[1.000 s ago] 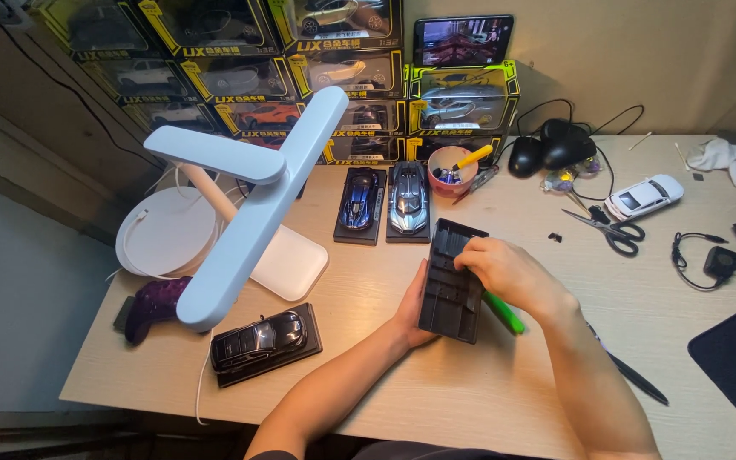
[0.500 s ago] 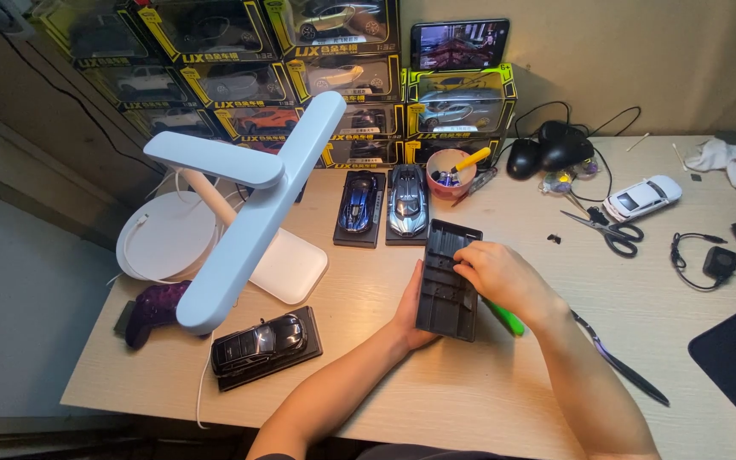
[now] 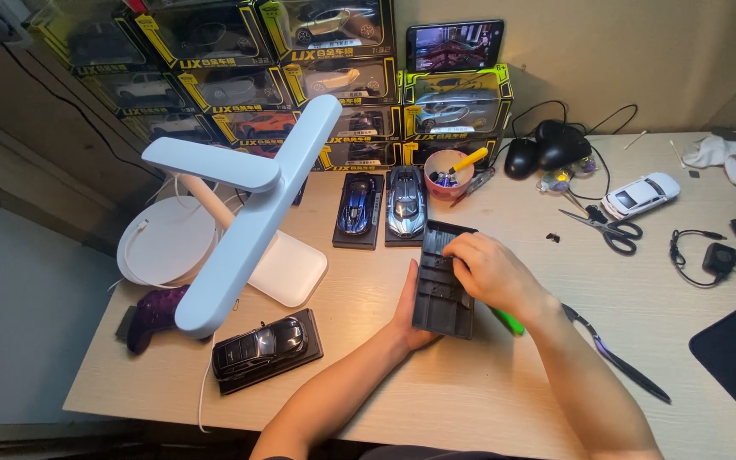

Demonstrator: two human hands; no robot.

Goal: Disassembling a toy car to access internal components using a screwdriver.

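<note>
both hands are closed on the dark plastic base [image 3: 443, 294]: left hand [image 3: 408, 311] braces its edge, right hand [image 3: 489, 273] presses on top, green tool [image 3: 508, 322] tucked beneath.

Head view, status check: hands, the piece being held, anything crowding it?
Left hand gripping dark grey rectangular plastic base from its left edge. Right hand on top, green-handled tool beneath. Blue model car and silver model car close behind.

White desk lamp [image 3: 249, 230], black model car [image 3: 261, 347] on its base, two blue model cars [image 3: 382, 204], boxed model cars [image 3: 300, 77] stacked behind, scissors [image 3: 604, 230], white toy car [image 3: 640, 195], pink cup [image 3: 449, 173].
</note>
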